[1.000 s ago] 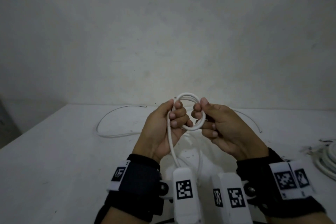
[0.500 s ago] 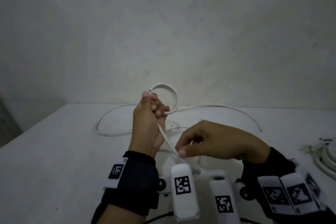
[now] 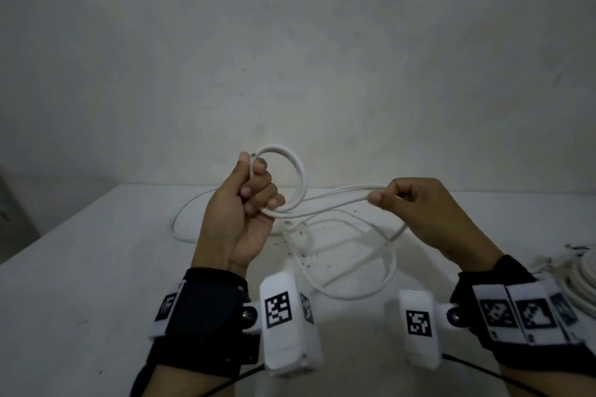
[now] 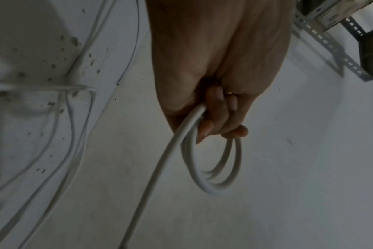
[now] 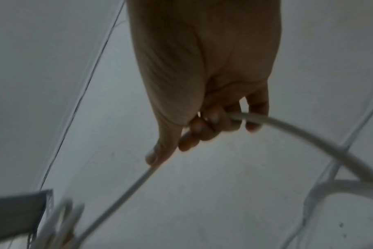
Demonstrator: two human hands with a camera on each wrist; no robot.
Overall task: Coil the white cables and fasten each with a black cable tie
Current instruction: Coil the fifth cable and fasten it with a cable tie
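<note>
We see a white table (image 3: 80, 284) with the cable (image 3: 329, 203) above it, its slack trailing down onto the top. Our left hand (image 3: 242, 213), raised over the table, curls its fingers around a small coil (image 3: 290, 171). Our right hand (image 3: 429, 213), well apart, pinches the cable's running strand between thumb and fingers.

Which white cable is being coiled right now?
The white cable held up between the left hand and right hand; the coiled cables lie untouched at the table's right edge.
</note>
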